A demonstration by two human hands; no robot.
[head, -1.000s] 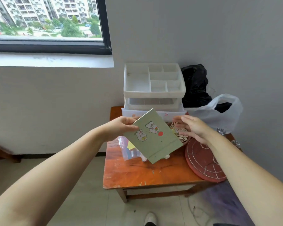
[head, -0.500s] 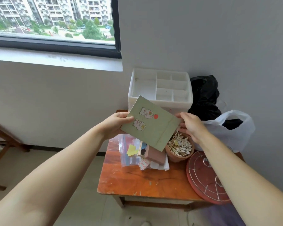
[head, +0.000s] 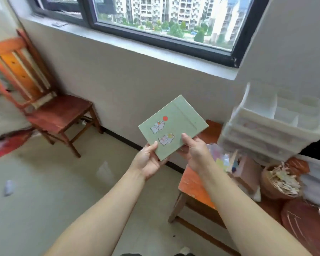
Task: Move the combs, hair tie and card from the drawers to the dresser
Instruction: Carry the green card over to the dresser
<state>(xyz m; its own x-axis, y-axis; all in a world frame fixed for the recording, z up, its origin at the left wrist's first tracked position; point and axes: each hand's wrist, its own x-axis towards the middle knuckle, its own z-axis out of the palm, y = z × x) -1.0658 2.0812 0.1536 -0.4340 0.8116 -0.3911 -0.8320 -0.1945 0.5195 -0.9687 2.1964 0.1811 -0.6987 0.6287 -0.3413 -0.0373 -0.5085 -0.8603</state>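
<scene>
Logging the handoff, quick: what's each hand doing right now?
Left hand: closed on the green card's lower left edge.
Right hand: closed on the card's lower right edge.

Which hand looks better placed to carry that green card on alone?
Probably the right hand: its thumb lies across the green card face, while the left hand only grips the lower corner.

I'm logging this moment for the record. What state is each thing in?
Card: held in the air by both hands, tilted, sticker side up.
Left hand: gripping the card's near corner.
Right hand: gripping the card's near edge.
Drawers: on the table, blurred; top tray looks empty.
Chair: upright, unoccupied.
</scene>
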